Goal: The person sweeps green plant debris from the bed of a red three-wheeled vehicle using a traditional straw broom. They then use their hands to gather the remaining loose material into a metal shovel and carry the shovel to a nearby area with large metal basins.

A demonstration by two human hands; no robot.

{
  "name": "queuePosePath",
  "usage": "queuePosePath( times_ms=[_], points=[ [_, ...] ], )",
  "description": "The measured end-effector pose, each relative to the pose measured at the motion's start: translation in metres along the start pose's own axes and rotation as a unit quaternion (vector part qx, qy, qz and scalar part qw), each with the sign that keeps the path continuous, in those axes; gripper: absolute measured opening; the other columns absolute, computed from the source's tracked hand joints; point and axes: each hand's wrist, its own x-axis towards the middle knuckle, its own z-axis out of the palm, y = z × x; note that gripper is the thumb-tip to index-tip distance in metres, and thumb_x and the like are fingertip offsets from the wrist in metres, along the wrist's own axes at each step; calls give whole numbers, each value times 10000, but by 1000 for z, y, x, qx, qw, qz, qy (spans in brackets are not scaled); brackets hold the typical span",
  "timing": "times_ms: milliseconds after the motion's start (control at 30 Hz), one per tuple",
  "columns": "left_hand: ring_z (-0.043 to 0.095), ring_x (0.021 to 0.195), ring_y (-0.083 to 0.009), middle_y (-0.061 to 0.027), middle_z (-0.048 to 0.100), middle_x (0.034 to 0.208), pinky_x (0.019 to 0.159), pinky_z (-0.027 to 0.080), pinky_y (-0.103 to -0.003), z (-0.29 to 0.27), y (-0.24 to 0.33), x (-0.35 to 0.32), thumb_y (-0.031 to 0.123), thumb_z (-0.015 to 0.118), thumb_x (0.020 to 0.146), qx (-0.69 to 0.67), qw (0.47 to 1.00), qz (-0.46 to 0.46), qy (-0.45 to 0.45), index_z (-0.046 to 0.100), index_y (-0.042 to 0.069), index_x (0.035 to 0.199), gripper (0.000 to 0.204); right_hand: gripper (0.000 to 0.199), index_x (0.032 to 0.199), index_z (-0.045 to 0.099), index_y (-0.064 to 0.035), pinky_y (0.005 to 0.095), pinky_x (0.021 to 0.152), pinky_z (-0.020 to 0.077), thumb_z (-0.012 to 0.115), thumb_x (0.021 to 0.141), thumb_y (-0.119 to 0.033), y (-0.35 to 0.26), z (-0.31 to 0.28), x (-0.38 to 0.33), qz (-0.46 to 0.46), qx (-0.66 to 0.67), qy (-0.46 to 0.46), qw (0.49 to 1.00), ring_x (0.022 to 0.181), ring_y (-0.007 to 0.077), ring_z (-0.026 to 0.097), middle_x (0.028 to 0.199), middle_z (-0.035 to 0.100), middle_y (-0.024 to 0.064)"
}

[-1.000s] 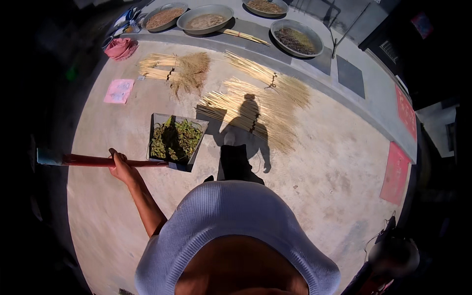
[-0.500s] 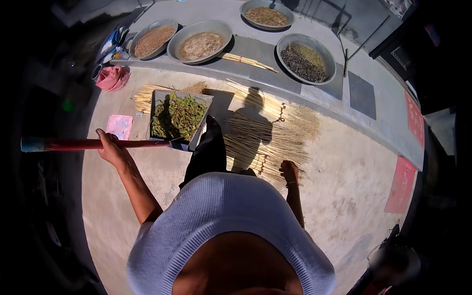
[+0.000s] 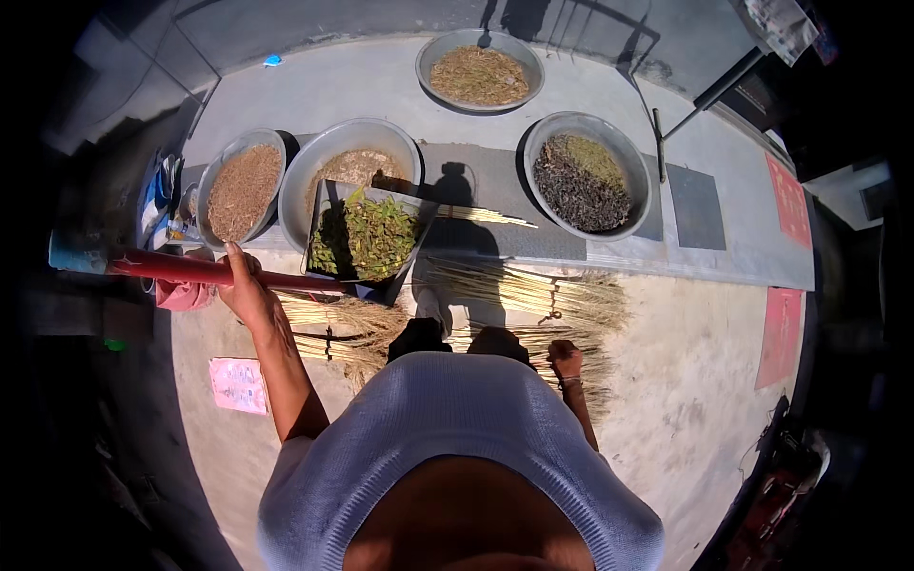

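My left hand (image 3: 249,297) is closed around the red handle (image 3: 181,269) of a dustpan-like square pan (image 3: 422,226). Green and brownish leafy plant material (image 3: 367,236) fills the pan, which is held level. From my view it overlaps the near rim of a grey basin (image 3: 400,157) with pale brown bits in it; whether they touch I cannot tell. My right hand (image 3: 565,359) hangs by my right side above bundles of dry straw stalks (image 3: 533,295), its fingers curled in a fist with nothing visible in it.
A raised step (image 3: 743,257) crosses ahead. On it stand more grey basins: one with brown bits (image 3: 245,195), one with dark and green bits (image 3: 586,181), one farther back (image 3: 481,76). A pink cloth (image 3: 183,297) and a pink sheet (image 3: 238,385) lie left. My shoe (image 3: 430,309) shows near the step.
I have moved forward, closer to the step and basins. The pan, with its leafy load, has come from over the floor to before the basin. My right hand stays curled at my side.
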Motion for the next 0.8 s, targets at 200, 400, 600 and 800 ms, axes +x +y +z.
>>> queuePosePath(
  times_ms=[200, 400, 600, 800],
  points=[
    [330, 499, -56, 57, 388, 563, 479, 268, -238, 179, -72, 142, 178, 646, 907, 26, 996, -10, -87, 415, 132, 646, 352, 192, 808, 706, -8, 316, 426, 508, 650, 799, -191, -26, -21, 44, 225, -224, 24, 948, 516, 193, 650, 641, 665, 108],
    [372, 511, -53, 45, 434, 568, 485, 298, -235, 320, -161, 205, 210, 659, 902, 44, 993, -8, -108, 457, 115, 654, 334, 222, 795, 704, -20, 332, 478, 527, 630, 815, -227, -41, 41, 97, 319, -182, 28, 930, 545, 185, 656, 635, 662, 103],
    [380, 519, -59, 39, 444, 570, 482, 309, -240, 488, -291, 266, 236, 675, 886, 153, 978, -14, -140, 462, 101, 650, 346, 213, 782, 688, -21, 324, 496, 522, 625, 822, -221, -89, 83, 275, 295, -173, 16, 939, 573, 175, 648, 641, 647, 79],
    [413, 560, -87, 9, 461, 580, 534, 406, -280, 678, -452, 339, 245, 699, 863, 367, 894, 63, -250, 505, 31, 671, 347, 208, 769, 671, -22, 317, 514, 517, 620, 829, -215, -205, 58, 451, 303, -92, 63, 946, 601, 165, 640, 648, 632, 56]
  ],
)
